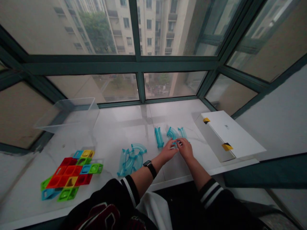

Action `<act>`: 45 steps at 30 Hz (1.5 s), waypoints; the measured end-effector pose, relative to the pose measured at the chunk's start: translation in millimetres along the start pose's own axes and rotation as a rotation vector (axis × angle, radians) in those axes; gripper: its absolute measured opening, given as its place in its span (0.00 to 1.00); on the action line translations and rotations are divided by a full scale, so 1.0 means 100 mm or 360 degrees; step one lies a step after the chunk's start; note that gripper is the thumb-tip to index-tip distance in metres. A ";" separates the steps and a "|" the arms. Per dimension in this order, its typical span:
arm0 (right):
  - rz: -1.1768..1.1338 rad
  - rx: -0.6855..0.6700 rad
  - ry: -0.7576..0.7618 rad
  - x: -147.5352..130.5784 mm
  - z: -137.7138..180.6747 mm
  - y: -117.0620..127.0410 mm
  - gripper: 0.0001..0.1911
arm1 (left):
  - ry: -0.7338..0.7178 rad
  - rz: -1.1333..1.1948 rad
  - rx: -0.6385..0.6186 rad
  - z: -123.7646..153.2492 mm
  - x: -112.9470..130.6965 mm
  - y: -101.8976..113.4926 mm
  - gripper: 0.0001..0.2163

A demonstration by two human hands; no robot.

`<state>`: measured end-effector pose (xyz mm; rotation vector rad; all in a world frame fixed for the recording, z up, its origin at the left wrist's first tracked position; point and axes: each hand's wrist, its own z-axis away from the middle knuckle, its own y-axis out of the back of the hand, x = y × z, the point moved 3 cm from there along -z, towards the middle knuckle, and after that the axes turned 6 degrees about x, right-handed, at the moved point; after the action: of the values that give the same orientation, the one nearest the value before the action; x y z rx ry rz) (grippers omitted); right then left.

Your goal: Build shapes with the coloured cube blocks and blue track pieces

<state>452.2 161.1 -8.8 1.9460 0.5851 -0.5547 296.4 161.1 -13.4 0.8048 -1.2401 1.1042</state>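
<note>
My left hand and my right hand meet above the white ledge, fingertips pinched close together. A bit of translucent blue shows between them, but the fingers mostly cover what they hold. Just beyond the hands lie a curved translucent blue track piece and a short one. To the left of these, a straight blue track piece rests lengthwise. Nearer my left forearm sits a cluster of curved blue track pieces. My left wrist wears a black watch.
At the left, red, green, yellow and blue square blocks lie in a flat group. A clear plastic bin stands behind them by the window. A white box with yellow-and-black corner pieces is at the right. The ledge's front edge runs near my body.
</note>
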 end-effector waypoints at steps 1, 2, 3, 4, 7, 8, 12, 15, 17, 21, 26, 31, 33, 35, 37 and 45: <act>0.0008 -0.0006 -0.0001 0.01 0.00 -0.01 0.13 | 0.0004 -0.0003 0.0010 -0.01 -0.01 0.00 0.28; 0.0011 -0.0012 -0.0004 0.01 -0.01 -0.02 0.13 | 0.0005 -0.0001 0.0020 -0.02 -0.02 0.00 0.28; 0.0010 -0.0018 -0.0005 0.01 -0.01 -0.03 0.13 | 0.0001 0.0005 0.0031 -0.02 -0.03 -0.01 0.29; 0.0005 -0.0024 -0.0003 0.01 -0.02 -0.04 0.13 | -0.0003 0.0011 0.0040 -0.03 -0.04 -0.01 0.29; -0.0010 -0.0035 0.0014 0.00 -0.02 -0.04 0.13 | -0.0024 0.0025 0.0048 -0.03 -0.04 -0.01 0.29; -0.0013 -0.0032 0.0018 0.00 -0.02 -0.05 0.12 | -0.0029 0.0024 0.0047 -0.03 -0.04 -0.01 0.29; -0.0030 -0.0020 0.0017 0.01 -0.02 -0.06 0.12 | -0.0051 -0.0010 0.0059 -0.02 -0.04 -0.01 0.29; -0.0037 -0.0026 0.0021 0.01 -0.01 -0.07 0.12 | -0.0034 -0.0032 0.0086 -0.02 -0.05 0.00 0.29; -0.0038 -0.0032 0.0031 0.00 -0.01 -0.07 0.13 | -0.0023 -0.0023 0.0103 -0.03 -0.06 0.00 0.28; -0.0030 -0.0055 0.0039 -0.02 -0.02 -0.06 0.13 | -0.0015 0.0002 0.0117 -0.04 -0.09 0.01 0.28; -0.0034 -0.0070 0.0047 -0.05 -0.03 -0.04 0.12 | -0.0012 -0.0018 0.0123 -0.05 -0.13 0.03 0.29; -0.0057 -0.0097 0.0056 -0.04 -0.03 -0.05 0.12 | -0.0080 -0.0038 0.0102 -0.07 -0.18 0.04 0.29; -0.0077 -0.0096 0.0070 -0.02 -0.03 -0.06 0.11 | -0.0098 -0.0032 0.0103 -0.07 -0.20 0.04 0.28; -0.0090 -0.0091 0.0084 -0.02 -0.03 -0.06 0.11 | -0.0094 -0.0018 0.0110 -0.08 -0.23 0.04 0.28; -0.0096 -0.0089 0.0095 -0.01 -0.02 -0.07 0.11 | -0.0093 -0.0005 0.0121 -0.10 -0.25 0.04 0.29; 0.0002 -0.0168 0.0115 0.03 0.00 -0.08 0.18 | -0.0026 0.0029 0.0061 -0.04 -0.16 0.06 0.29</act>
<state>450.1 165.0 -15.7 1.8725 0.6458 -0.4452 292.0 163.1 -30.6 0.8343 -1.2457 1.1412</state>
